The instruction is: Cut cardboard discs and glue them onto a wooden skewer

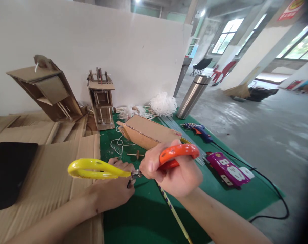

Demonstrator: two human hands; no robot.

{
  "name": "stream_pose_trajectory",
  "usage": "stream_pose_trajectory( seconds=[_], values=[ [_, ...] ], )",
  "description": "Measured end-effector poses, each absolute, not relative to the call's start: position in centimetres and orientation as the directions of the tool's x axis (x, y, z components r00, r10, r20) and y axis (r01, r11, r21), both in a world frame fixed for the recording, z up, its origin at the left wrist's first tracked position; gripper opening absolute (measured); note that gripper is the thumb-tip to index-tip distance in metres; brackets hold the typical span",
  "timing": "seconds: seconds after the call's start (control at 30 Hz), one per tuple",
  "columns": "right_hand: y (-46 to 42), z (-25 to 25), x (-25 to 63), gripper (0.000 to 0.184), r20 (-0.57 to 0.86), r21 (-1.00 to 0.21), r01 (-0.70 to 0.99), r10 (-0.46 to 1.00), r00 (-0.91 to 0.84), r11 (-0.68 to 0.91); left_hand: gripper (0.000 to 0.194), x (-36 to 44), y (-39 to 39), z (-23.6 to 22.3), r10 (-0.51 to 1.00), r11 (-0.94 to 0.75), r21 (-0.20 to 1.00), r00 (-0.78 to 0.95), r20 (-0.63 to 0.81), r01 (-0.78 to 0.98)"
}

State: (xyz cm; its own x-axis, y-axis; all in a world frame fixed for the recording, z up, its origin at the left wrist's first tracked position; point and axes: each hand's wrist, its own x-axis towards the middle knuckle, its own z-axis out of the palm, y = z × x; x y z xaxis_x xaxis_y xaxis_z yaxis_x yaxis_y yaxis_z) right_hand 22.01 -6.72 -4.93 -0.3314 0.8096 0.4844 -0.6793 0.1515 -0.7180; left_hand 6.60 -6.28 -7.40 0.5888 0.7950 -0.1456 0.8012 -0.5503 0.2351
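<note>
My right hand [178,173] is closed around the orange handle of a pair of scissors [98,168]. The yellow handle swings wide to the left, over my left wrist, so the scissors are spread apart. Their metal pivot sits between my hands; the blades are mostly hidden. My left hand [115,186] is down on the green table, below the scissors, with its fingers curled; what they hold, if anything, is hidden. Just beyond lies a thin wooden stick with a small disc on it [137,155]. A cardboard box [149,130] lies behind my hands.
Two cardboard structures, one wide [51,91] and one narrow [100,101], stand at the back left. A steel flask [193,96], a glue gun [198,130] and a purple power strip [227,169] line the right side. Corrugated cardboard [60,162] covers the left.
</note>
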Motion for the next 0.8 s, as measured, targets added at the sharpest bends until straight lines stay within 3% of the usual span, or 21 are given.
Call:
stream_pose_trajectory(
  seconds=[0.43, 0.8],
  values=[
    [-6.5, -5.1, 21.8, 0.045, 0.507, -0.707, -0.687, 0.798, -0.327, 0.168, 0.014, 6.5, -6.0, -7.8, 0.795, -0.56, 0.236, 0.596, -0.117, 0.794],
    [-5.6, -5.2, 21.4, 0.042, 0.426, -0.716, -0.666, 0.887, -0.181, 0.208, 0.018, 6.6, -5.9, -6.9, 0.782, -0.422, 0.313, 0.516, -0.349, 0.851]
  ],
)
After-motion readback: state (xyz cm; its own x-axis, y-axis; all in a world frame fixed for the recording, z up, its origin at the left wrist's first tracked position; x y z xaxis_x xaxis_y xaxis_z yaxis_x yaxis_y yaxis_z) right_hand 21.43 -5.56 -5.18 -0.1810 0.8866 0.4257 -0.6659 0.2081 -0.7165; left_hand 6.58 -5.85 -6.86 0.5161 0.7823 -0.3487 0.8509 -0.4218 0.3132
